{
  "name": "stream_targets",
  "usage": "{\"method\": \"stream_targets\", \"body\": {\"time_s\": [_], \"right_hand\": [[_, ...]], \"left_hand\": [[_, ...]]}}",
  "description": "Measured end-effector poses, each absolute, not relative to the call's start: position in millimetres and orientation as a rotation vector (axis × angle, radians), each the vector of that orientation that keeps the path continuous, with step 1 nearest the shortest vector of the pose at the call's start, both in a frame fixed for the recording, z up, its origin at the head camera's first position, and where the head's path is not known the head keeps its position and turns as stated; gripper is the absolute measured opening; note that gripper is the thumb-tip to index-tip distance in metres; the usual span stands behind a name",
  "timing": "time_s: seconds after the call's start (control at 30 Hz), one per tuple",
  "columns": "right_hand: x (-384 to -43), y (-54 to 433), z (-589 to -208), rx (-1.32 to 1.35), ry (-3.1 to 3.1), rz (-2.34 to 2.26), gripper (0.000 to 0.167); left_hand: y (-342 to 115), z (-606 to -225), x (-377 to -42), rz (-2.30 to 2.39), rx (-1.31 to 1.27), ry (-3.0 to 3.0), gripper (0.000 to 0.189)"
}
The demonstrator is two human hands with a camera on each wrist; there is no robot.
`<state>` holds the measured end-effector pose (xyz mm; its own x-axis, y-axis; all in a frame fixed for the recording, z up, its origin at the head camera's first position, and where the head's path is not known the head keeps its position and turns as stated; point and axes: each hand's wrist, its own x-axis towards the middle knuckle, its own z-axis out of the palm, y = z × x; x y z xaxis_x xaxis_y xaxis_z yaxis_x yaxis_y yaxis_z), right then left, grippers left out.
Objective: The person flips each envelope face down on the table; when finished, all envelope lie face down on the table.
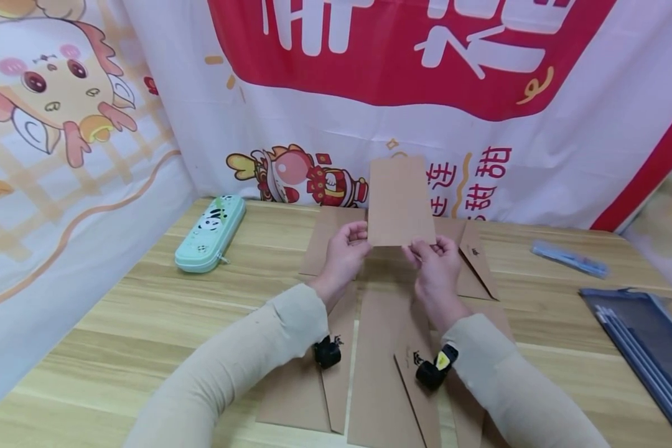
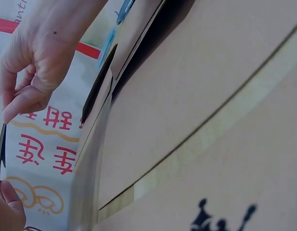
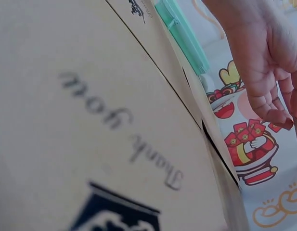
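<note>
Both hands hold up a brown kraft envelope (image 1: pixel 400 202) by its lower edge, above the far part of the table. Its plain side faces me, and no flap shows on it. At the lower left corner, my left hand (image 1: pixel 344 249) pinches it, fingers curled. My right hand (image 1: pixel 437 267) grips the lower right corner between thumb and fingers. In the left wrist view only the envelope's thin edge (image 2: pixel 0 149) shows. Beneath the hands lie several more kraft envelopes (image 1: pixel 383 336), some with flaps and dark print. "Thank you" lettering (image 3: pixel 124 127) shows large in the right wrist view.
A mint pencil case (image 1: pixel 210 239) with a panda stands at the back left. On the right lie a small clear-blue packet (image 1: pixel 570 258) and a dark mesh pouch (image 1: pixel 644 348) holding pencil-like sticks. A printed cloth (image 1: pixel 291 124) hangs behind the wooden table (image 1: pixel 145 330).
</note>
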<state>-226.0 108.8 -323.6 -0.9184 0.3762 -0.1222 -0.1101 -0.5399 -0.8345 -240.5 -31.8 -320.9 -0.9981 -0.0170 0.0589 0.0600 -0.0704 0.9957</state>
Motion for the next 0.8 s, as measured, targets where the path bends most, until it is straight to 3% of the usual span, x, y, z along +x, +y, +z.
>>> {"method": "stream_targets", "body": {"time_s": [0.13,0.43,0.67,0.8], "right_hand": [[-224.9,110.1,-323.7,-0.449,-1.382,2.514,0.029],[-229.1,135.8,-319.8,-0.175,-2.261,2.356,0.075],[-235.4,157.4,-316.9,0.138,-2.798,2.003,0.077],[-236.0,164.2,-320.3,0.187,-2.964,1.915,0.082]], "left_hand": [[-32.1,-321.0,-241.3,-2.277,-0.011,-2.111,0.042],[-39.5,-323.3,-244.6,-2.289,-0.005,-2.138,0.047],[-48.2,-326.6,-246.1,-2.285,-0.045,-2.364,0.056],[-52.9,-330.1,-247.9,-2.269,-0.046,-2.491,0.061]]}}
